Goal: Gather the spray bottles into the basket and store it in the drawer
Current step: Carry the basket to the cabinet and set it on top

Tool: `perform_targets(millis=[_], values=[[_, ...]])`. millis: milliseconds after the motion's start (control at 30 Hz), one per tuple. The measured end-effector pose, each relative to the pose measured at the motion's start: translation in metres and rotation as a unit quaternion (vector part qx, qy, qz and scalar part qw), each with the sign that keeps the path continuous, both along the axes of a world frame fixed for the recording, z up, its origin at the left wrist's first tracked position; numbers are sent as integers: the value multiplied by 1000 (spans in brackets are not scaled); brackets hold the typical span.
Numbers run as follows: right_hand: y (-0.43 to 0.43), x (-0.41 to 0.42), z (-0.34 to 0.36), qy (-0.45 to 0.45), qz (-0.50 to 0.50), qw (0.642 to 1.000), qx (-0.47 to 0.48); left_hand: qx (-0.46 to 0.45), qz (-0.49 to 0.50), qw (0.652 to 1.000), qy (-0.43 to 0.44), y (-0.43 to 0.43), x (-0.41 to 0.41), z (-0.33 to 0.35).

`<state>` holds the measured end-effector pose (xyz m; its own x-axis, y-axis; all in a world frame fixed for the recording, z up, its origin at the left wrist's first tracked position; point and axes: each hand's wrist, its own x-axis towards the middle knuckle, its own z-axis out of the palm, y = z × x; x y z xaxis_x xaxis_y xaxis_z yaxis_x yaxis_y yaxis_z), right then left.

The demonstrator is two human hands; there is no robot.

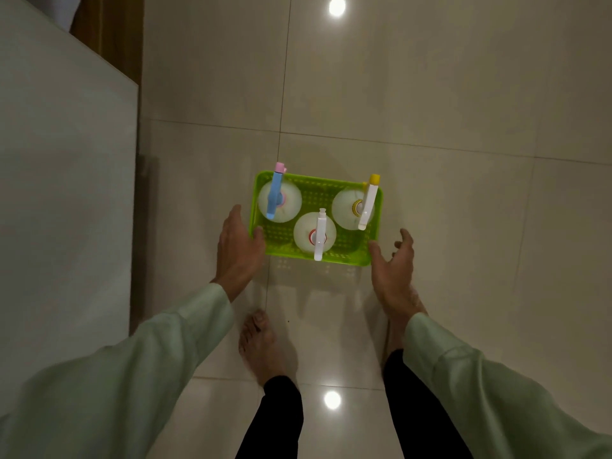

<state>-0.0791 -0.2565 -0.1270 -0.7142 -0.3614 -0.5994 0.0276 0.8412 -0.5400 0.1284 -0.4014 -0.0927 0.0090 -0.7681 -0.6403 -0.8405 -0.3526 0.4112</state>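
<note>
The right foot [397, 329] lies mostly hidden under the right hand [392, 270] and sleeve [463, 376]. Both sleeves are cut off at the lower edge, toward seven and five o'clock. Each bottle's body, such as the middle bottle [314, 234], is foreshortened from above, its label unreadable.

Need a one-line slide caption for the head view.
Both hands, left and right, open at the ends of a green basket holding three upright spray bottles on the floor.
</note>
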Motion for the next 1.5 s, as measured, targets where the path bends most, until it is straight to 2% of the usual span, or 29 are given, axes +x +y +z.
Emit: perform_targets(millis=[167, 267, 467, 633, 800, 967, 1133, 1233, 1500], values=[[-7, -8, -34, -76, 27, 997, 6, 54, 26, 998, -3, -4, -5, -33], [-9, -5, -43, -88, 39, 995, -12, 61, 38, 997, 21, -4, -4, -45], [-11, -1, -43, 9, 114, 993, -25, 24, 28, 999, 16, -5, 8, -54], [-14, -3, -19, 24, 131, 991, -30, 1, 44, 999, 23, 0, 10, -30], [-17, -11, 35, 24, 174, 981, -77, -20, 62, 997, 41, 7, 18, 26], [-24, -20, 116, 20, 234, 967, -100, -61, 72, 994, 59, 19, 28, 113], [-44, -22, 201, 15, 306, 947, -102, -88, 145, 981, 93, 35, 43, 201], [-58, -18, 249, 8, 355, 927, -116, -97, 192, 971, 105, 50, 54, 249], [-72, 21, 358, 12, 503, 854, -131, -146, 311, 937, 66, 120, 95, 350]])
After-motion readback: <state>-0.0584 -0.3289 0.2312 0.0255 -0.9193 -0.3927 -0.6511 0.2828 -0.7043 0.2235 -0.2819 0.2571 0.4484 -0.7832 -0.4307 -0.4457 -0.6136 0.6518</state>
